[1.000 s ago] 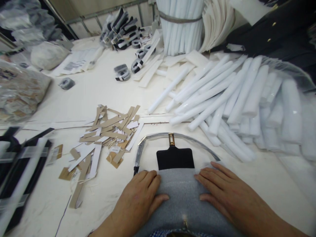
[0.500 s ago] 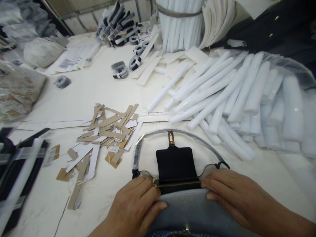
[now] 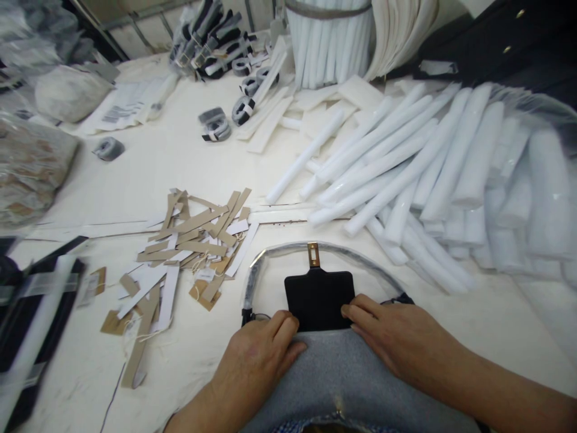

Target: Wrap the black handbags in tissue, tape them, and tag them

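A grey handbag [image 3: 329, 373] lies at the table's front edge, its top rim turned away from me. From the rim a black flap [image 3: 318, 300] stretches out flat, ending in a gold clasp plate [image 3: 313, 255]. Beyond it arches the bag's handle [image 3: 288, 246], wrapped in clear plastic. My left hand [image 3: 259, 355] is closed on the rim at the flap's left corner, thumb on the grey front. At the right corner my right hand [image 3: 392, 337] pinches the rim and flap edge. The bag's mouth is hidden.
Brown and white paper strips and tags [image 3: 193, 240] lie heaped left of the bag. White foam rods [image 3: 383, 162] spread over the right side. Black wrapped pieces [image 3: 40, 325] lie far left; rolled grey straps [image 3: 216, 124] sit farther back.
Both hands have drawn inward and slightly up along the rim. The grey front has risen to the flap's base, covering the gold zip that showed before.
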`<state>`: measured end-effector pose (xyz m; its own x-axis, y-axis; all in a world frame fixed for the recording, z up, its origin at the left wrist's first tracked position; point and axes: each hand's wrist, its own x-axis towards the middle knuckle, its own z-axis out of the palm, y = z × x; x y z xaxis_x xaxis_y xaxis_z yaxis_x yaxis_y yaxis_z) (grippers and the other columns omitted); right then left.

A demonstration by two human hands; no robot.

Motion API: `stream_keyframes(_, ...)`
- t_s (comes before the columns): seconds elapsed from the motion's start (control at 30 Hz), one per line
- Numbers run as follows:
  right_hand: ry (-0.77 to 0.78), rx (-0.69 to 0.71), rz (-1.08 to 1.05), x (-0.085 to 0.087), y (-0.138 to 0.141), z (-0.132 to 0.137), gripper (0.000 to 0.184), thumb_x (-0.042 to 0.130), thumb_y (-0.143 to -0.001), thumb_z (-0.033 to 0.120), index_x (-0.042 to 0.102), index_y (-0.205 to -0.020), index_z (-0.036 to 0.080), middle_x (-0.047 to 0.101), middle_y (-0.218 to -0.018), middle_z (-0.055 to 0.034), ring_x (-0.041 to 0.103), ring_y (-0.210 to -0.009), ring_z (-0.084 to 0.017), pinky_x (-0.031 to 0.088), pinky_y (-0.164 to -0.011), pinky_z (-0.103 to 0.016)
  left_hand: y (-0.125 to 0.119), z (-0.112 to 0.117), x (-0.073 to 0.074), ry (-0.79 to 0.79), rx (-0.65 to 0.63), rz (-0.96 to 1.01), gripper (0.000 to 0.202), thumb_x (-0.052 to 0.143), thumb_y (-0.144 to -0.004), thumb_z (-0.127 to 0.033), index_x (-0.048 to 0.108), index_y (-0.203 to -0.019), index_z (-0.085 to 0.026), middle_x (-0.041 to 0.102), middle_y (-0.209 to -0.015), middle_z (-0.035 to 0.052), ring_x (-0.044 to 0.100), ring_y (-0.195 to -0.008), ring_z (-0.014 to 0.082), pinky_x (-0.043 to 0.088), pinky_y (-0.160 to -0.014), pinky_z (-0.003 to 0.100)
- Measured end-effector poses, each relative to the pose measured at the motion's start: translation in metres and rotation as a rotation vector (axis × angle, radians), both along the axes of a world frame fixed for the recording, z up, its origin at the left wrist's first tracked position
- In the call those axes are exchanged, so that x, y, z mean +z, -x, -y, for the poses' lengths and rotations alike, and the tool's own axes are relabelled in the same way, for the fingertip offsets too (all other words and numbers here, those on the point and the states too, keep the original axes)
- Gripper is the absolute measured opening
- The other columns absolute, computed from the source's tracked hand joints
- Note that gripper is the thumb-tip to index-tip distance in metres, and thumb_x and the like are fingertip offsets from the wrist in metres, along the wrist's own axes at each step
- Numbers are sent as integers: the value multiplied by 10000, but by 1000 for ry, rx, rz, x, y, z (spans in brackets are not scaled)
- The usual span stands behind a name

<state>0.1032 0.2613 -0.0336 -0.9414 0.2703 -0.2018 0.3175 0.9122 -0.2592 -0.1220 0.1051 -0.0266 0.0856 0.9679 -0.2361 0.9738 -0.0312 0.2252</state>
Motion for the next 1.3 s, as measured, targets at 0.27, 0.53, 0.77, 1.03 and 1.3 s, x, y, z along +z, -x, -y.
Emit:
stream_keyframes(0.27, -40, -1, 14, -2, 3, 3, 305, 533, -855, 86, 565, -1124, 226, 632, -938, -9, 624, -573, -155, 289, -450, -318, -19, -3, 8, -314, -216, -69, 284, 394, -1014, -199, 587, -1222, -185, 611, -1315, 91, 578, -1179, 254, 439, -1019, 438)
stream_keyframes(0.53, -59, 4, 27, 3, 6, 4, 161, 544, -886, 111, 563, -1004, 220, 628, -894, -3, 636, -595, -158, 239, -470, -301, -37, 29, -1, -340, -237, -62, 622, 408, -933, -630, 552, -1329, -171, 682, -1234, 121, 629, -1145, 275, 463, -1018, 445)
stream_keyframes(0.77, -71, -12, -63, 9, 2, 6, 137, 475, -949, 142, 598, -933, 200, 652, -889, -20, 637, -631, -163, 324, -524, -277, -38, 49, 5, -157, -190, 8, 876, 548, -829, -716, 232, -1547, -325, 281, -1599, 164, 323, -1439, 380, 337, -1102, 621)
stream_keyframes(1.03, 198, -309, -348, 31, 38, -12, 222, 540, -960, 257, 657, -1109, 141, 689, -1099, -125, 611, -1085, -261, 436, -942, -373, -42, 54, 3, -184, -146, 76, 746, 554, -883, -630, 294, -1523, -348, 261, -1609, 151, 262, -1472, 351, 245, -1146, 633)
stream_keyframes(1.3, 421, -499, -375, 26, 74, -24, 437, 555, -952, 335, 541, -1302, 73, 763, -924, -111, 709, -847, -233, 533, -752, -321, -45, 55, 3, -219, -156, 64, 699, 436, -917, -673, 354, -1504, -303, 329, -1570, 184, 303, -1456, 345, 229, -1150, 617)
